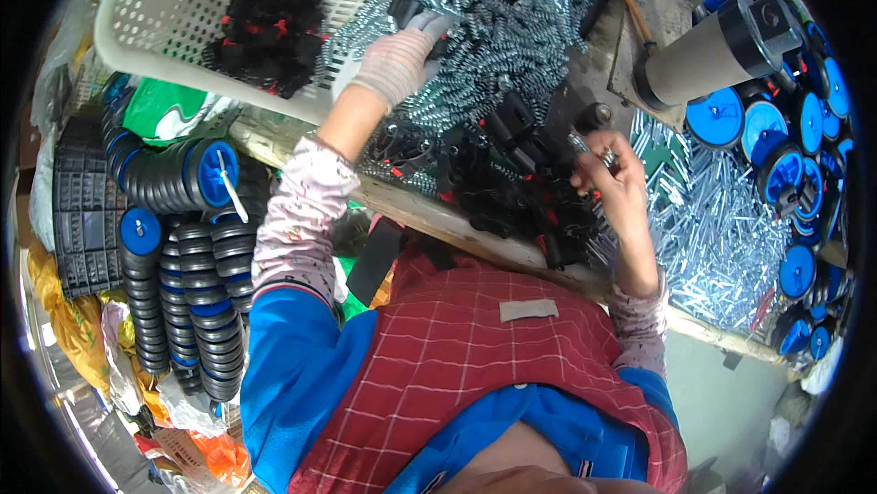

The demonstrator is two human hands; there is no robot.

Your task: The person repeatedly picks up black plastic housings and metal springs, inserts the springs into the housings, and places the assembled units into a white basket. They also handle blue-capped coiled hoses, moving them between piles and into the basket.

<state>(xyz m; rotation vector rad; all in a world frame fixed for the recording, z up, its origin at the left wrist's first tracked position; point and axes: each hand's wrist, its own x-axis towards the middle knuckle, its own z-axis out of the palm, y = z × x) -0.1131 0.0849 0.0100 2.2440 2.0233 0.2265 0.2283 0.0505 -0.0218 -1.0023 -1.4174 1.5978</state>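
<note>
My left hand [395, 65], in a pale glove with grey fingertips, reaches over the rim of a white perforated basket [174, 69]. Its fingers close around a black plastic part [402, 8], partly hidden by the glove. Beside it lies a large heap of coiled metal springs [512, 28]. My bare right hand [617, 179] is curled over the bench's right part, with a small metal spring [608, 158] between thumb and fingers. Black plastic parts with red bits [493, 183] lie between my hands, close to the bench's wooden front edge [429, 215].
A grey cylinder with a black cap [703, 56] stands on a metal block at the right. Metal pins [713, 238] are heaped below it, bordered by blue-hubbed black wheels [767, 129]. Stacked black wheels [142, 302] and bags [73, 311] crowd the left side.
</note>
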